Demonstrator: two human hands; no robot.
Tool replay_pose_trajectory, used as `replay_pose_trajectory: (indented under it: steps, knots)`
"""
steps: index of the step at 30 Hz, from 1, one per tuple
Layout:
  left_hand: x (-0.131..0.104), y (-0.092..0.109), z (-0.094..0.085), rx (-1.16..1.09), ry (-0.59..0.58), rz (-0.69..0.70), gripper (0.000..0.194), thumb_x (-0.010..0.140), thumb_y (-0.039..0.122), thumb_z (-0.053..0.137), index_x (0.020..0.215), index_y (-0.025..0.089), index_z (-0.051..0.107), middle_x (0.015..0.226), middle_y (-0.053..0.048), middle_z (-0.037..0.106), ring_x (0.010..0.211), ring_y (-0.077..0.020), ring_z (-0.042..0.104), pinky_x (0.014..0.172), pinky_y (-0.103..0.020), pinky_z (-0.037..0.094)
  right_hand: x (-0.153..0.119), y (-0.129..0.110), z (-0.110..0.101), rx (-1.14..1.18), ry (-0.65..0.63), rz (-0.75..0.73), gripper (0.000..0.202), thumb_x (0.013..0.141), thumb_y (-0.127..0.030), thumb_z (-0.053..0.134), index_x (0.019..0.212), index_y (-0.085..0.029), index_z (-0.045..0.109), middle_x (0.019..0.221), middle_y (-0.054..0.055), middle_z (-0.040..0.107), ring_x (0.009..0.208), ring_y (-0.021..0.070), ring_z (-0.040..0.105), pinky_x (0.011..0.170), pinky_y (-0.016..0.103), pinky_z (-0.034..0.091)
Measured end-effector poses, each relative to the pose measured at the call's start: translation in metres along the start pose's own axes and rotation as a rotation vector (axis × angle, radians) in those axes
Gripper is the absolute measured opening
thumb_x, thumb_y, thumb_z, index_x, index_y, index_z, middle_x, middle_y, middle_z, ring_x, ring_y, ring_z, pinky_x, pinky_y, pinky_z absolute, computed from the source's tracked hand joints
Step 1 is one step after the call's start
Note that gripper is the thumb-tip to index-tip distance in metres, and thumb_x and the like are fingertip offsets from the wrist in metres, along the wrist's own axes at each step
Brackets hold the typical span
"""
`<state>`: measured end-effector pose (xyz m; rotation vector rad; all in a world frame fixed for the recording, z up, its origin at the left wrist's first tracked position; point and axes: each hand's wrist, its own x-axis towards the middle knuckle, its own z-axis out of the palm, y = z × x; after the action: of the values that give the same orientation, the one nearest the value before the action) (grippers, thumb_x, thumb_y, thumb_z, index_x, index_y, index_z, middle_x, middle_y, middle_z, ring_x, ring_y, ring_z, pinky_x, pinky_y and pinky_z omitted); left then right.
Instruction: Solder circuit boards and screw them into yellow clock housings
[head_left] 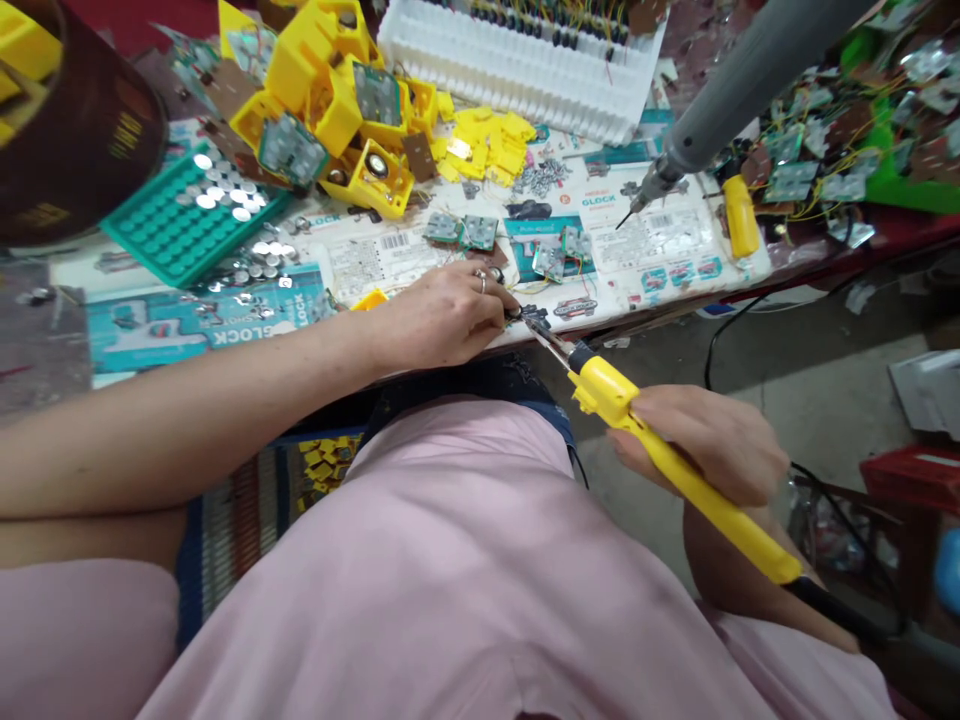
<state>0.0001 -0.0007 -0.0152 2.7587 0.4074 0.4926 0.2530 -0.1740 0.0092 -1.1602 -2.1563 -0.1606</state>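
My left hand rests at the front edge of the workbench, its fingertips pinched on a small dark part. My right hand grips a yellow soldering iron by its handle. The iron's metal tip points up and left and almost touches the small part. Small green circuit boards lie on the bench just behind my left hand.
A grey electric screwdriver hangs over the bench at the right. Yellow plastic housings are piled at the back, a teal tray of button cells at the left, a white rack behind. A second yellow tool lies at the right.
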Motion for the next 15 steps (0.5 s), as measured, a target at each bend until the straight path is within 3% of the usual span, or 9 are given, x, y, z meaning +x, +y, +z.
replay_pose_trajectory:
  steps: [7,15]
  knots:
    - [-0.001,-0.0014,0.0018,-0.041,0.0,-0.018,0.024,0.091,0.018,0.052,0.078,0.017,0.072,0.103,-0.003,0.078,0.099,-0.017,0.07,0.107,-0.039,0.049,-0.0094,-0.0003,0.0055,0.009,0.033,0.048,0.033,0.078,-0.026,0.08,0.107,-0.023,0.064,0.088,-0.002,0.077,0.076,0.014,0.073,0.069,0.024,0.061]
    - [-0.0001,-0.0001,0.0024,-0.033,0.021,-0.03,0.025,0.09,0.018,0.052,0.075,0.017,0.071,0.101,-0.003,0.078,0.095,-0.0162,0.07,0.102,-0.037,0.051,0.0006,0.0007,0.0087,0.032,-0.009,-0.076,0.034,0.072,-0.02,0.085,0.097,-0.016,0.063,0.09,0.002,0.076,0.08,0.0117,0.072,0.08,0.022,0.061]
